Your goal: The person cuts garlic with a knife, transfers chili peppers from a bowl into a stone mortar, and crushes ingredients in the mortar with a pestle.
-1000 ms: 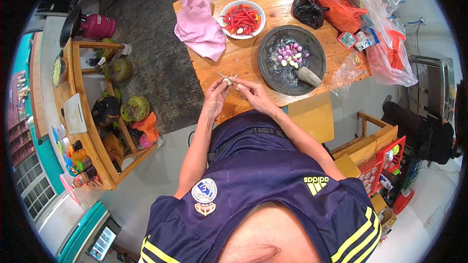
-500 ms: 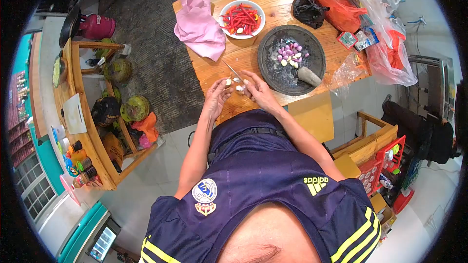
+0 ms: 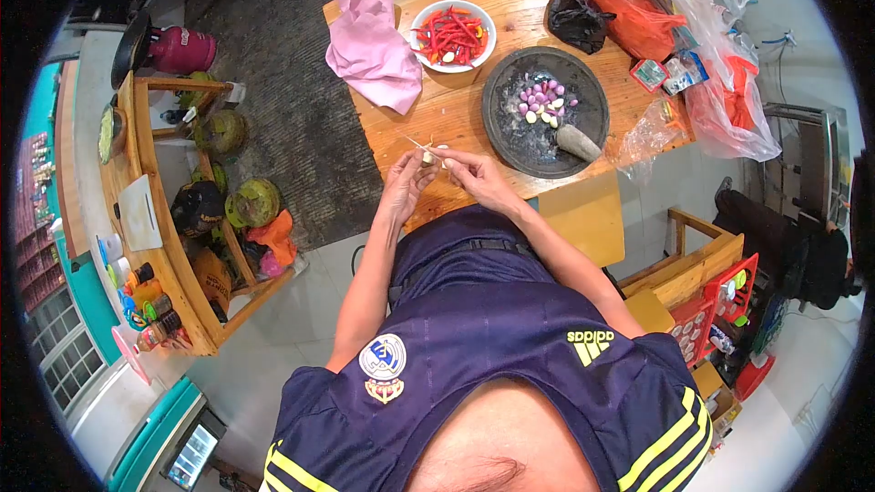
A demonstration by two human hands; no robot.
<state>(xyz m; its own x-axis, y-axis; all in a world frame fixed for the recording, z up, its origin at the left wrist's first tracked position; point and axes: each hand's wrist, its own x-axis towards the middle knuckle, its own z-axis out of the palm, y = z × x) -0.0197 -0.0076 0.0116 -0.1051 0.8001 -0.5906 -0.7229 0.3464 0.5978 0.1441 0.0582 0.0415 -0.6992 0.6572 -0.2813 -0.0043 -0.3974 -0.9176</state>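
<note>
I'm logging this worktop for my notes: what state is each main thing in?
Left hand, pinching a pale clove
Right hand, holding a thin knife
Bowl, upright, heaped with red chillies
Purple shallots, loose in the stone mortar
Pestle, resting against the mortar's rim
Pink cloth, rumpled
Black bag, crumpled

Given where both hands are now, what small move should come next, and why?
Probably ease the knife a little along the clove: the left hand holds it up, the right hand has the blade right by it, and bare pale cloves lie in the mortar.
</note>
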